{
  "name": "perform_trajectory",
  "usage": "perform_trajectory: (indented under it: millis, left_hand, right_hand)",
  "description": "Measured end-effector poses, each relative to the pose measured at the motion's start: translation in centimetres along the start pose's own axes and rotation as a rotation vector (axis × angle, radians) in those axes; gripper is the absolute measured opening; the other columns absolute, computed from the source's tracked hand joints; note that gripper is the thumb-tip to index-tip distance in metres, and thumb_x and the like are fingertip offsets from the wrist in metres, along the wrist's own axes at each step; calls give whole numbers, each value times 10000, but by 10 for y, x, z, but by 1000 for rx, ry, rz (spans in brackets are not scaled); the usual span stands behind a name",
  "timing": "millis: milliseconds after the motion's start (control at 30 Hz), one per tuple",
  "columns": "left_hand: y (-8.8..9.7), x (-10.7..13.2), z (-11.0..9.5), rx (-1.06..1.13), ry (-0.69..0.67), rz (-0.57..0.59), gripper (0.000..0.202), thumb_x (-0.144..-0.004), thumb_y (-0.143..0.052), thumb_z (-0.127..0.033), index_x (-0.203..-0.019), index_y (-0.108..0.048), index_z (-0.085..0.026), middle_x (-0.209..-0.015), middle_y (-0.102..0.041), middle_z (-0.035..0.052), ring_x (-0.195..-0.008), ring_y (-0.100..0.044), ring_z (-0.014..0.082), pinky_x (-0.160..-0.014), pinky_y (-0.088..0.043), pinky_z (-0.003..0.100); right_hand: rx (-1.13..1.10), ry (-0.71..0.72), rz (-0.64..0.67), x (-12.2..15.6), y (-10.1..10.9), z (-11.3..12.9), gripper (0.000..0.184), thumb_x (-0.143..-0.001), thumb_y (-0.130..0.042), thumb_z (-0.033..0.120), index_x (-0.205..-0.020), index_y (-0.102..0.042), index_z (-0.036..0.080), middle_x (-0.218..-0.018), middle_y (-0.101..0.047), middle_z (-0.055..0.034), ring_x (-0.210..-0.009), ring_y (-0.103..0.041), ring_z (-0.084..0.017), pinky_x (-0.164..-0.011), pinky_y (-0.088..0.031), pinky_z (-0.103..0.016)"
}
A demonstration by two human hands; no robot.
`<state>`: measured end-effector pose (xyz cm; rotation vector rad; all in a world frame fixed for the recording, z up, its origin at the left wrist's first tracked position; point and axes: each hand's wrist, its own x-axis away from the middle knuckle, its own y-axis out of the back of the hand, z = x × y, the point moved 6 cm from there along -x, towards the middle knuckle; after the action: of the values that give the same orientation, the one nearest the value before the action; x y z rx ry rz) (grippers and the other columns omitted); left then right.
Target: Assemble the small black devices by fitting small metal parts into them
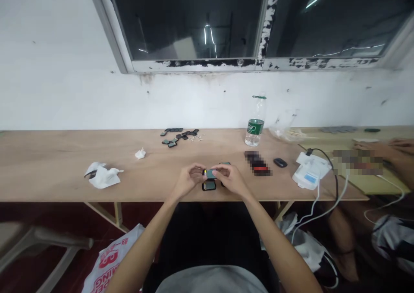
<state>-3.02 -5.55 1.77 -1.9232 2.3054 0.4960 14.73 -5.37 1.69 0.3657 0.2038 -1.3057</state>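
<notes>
Teal-faced rectangular device (210, 174) is pinched narrowly by its edges between your left hand (191, 179) and right hand (231, 180), leaving its face uncovered, just above a matching black-framed piece (208, 185) near the front edge of the plywood table (64, 148), with similar pieces (178, 137) farther back.

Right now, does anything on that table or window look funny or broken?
Yes. The white paint on the window frame is peeling, leaving ragged black patches along the bottom. A crumpled tissue also lies in a messy heap on the wooden table.
</notes>
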Motion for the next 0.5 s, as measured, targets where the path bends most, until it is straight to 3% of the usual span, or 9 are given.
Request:
perform_trajectory:
  millis: [100,233,367,500]
  left_hand:
    - [0,3,-16,-214,-157,12,300,-818,-730,-321,-1088,-724,-191,-1075,-732,81,-886,-712,205,-835,-585,347]
    - [3,0,-27,-413,-274,-13,290,-814,-759,-363,-1067,-759,-221,-1097,-744,62,-895,-694,206,-849,-571,340]
    - [6,-19,-19,-504,-256,-13,269,-842,-725,-411,-1003,-786,-204,-1026,-777,72,-867,-709,225,-815,-571,336]
    - [7,-47,3,-561,-182,48,225,-835,-716,-391,-921,-808,-205,-1004,-788,76,-867,-730,239,-811,-568,328]
  right_hand:
    - [-55,-2,-42,-2,0,-1,349,-824,-714,463,-1012,-748,172,-1018,-768,-110,-906,-736,-264,-800,-607,-386]
    - [-69,-49,-56,-4,2,-8,415,-835,-692,480,-1105,-711,165,-973,-772,-101,-815,-738,-238,-723,-607,-359]
    - [29,-28,-109,-7,24,-11,396,-912,-593,462,-1172,-677,175,-1013,-765,-98,-894,-731,-225,-785,-587,-351]
    - [214,33,-166,-6,53,-7,303,-926,-573,429,-1057,-718,197,-1115,-745,-101,-1038,-699,-243,-891,-554,-373]
